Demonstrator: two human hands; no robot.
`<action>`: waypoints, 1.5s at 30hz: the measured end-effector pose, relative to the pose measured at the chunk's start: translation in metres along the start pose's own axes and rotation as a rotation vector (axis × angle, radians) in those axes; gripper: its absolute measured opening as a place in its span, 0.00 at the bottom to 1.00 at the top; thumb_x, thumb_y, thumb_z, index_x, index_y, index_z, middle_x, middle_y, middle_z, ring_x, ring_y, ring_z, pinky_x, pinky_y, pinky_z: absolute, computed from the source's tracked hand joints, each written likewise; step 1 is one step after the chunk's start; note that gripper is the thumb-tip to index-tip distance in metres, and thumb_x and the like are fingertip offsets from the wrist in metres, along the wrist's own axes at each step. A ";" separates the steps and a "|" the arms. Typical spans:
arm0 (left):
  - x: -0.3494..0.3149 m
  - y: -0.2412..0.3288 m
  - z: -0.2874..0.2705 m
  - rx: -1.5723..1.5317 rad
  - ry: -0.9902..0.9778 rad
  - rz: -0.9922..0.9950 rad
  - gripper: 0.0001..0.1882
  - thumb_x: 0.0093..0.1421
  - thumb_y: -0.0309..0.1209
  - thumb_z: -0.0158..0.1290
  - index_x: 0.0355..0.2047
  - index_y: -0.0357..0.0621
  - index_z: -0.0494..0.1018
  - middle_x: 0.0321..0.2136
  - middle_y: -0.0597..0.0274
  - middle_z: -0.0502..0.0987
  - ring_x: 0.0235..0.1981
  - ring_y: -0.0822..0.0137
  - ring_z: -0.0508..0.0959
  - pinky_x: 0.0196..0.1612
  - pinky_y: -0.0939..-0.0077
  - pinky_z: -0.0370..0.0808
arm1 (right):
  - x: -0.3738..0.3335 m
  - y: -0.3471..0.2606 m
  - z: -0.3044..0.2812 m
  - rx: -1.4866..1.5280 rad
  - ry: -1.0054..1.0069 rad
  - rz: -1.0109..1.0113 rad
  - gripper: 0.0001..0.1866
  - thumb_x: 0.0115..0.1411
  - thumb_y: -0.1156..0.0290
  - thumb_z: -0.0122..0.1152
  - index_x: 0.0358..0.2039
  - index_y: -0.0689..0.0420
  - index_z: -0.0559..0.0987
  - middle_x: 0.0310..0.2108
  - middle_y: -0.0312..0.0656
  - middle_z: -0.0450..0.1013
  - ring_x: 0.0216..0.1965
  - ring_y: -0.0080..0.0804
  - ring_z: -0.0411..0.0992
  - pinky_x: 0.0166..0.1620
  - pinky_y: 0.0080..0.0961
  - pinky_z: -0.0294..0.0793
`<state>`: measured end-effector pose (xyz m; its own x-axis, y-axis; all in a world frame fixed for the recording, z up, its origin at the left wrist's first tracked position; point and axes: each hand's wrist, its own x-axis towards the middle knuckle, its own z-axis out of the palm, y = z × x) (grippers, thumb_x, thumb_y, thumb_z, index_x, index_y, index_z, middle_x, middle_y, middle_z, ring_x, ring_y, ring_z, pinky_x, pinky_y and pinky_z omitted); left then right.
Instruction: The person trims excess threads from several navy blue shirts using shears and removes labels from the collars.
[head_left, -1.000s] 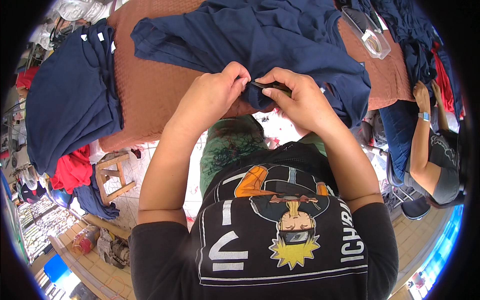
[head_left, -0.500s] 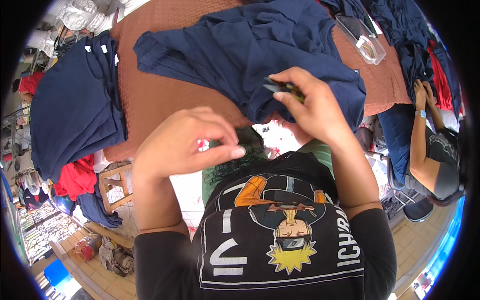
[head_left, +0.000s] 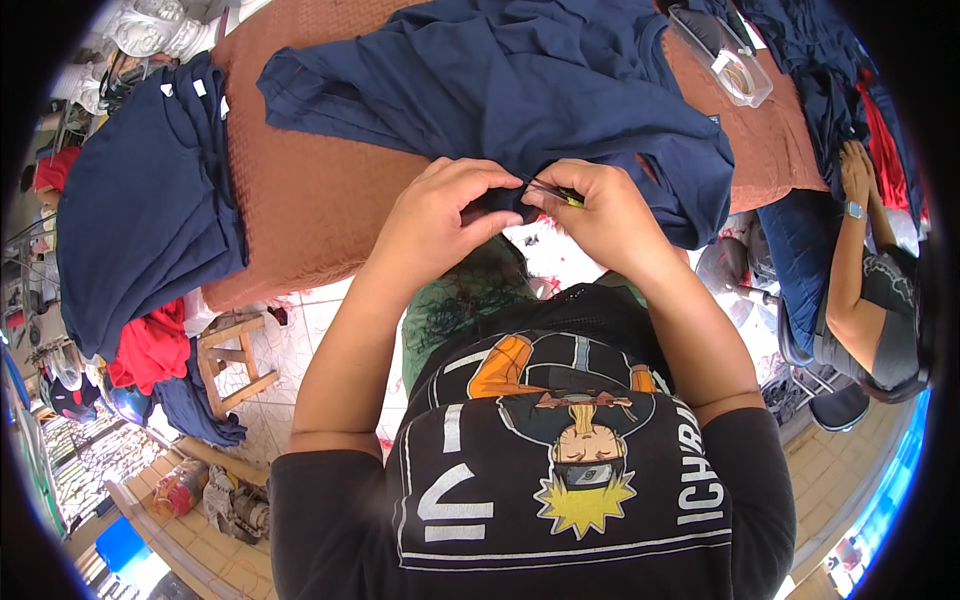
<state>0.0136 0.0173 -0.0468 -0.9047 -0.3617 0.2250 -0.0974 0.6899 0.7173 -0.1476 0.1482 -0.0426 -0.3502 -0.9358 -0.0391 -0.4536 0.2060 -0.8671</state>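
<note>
A navy garment (head_left: 480, 85) lies spread over the brown-covered table (head_left: 290, 180), its near edge hanging over the front. There my left hand (head_left: 445, 215) pinches a bit of dark cloth between thumb and fingers. Close against it, my right hand (head_left: 600, 215) is closed on small thread snips (head_left: 562, 194) with a yellow and black handle. Their blades point left toward the pinched cloth, and my fingers cover most of the tool.
Several folded navy garments (head_left: 150, 210) hang over the table's left end, above a red cloth (head_left: 155, 345) and a wooden stool (head_left: 232, 365). At the back right stands a clear plastic box (head_left: 735, 75) with a roll of tape. A co-worker (head_left: 865, 300) handles dark cloth at the right.
My left hand has moved up and right to the garment's edge and closed on it. My right hand has come down and left with the snips, so both hands now meet.
</note>
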 end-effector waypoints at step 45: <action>0.015 0.008 0.000 -0.332 -0.059 -0.495 0.07 0.62 0.29 0.56 0.34 0.38 0.78 0.25 0.64 0.80 0.25 0.77 0.78 0.31 0.80 0.77 | 0.013 -0.015 -0.022 -0.340 -0.160 -0.264 0.07 0.53 0.72 0.63 0.33 0.58 0.79 0.34 0.42 0.73 0.36 0.47 0.74 0.39 0.39 0.72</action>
<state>-0.0010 0.0169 -0.0380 -0.8073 -0.5481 -0.2185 -0.3870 0.2123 0.8973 -0.1632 0.1393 -0.0190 -0.0681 -0.9958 0.0619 -0.7629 0.0120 -0.6464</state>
